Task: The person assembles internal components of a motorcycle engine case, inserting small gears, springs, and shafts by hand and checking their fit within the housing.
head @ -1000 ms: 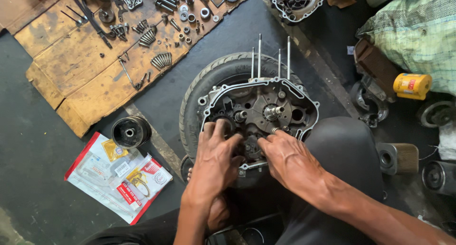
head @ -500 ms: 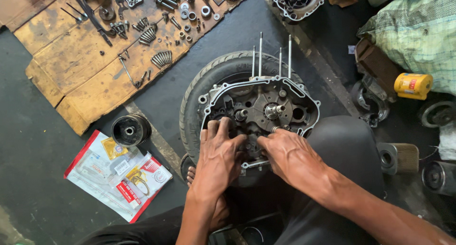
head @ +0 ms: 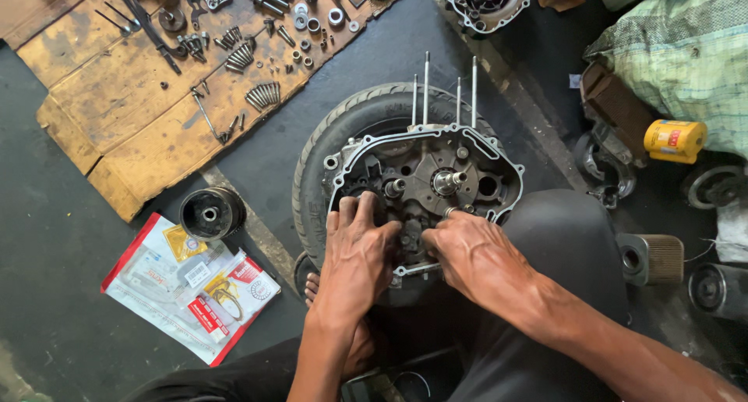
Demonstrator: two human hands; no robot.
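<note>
Head view: the engine crankcase point(head: 425, 185) lies flat on a tyre point(head: 327, 149), studs pointing to 12 o'clock. Left hand point(head: 360, 254) and right hand point(head: 475, 255) press, fingers spread, on its 6 o'clock edge; neither grips anything visible. Both are equally near.

Both forearms reach forward from the near edge, converging toward the middle. The left hand point(head: 358, 254) lies palm down, fingers point(head: 357, 212) stretched far and slightly spread. The right hand point(head: 475, 258) comes in from the right — wrist angled leftward, fingers curled and tucked downward, knuckles raised. The two hands sit just beside each other — thumbs nearly meeting.
</note>
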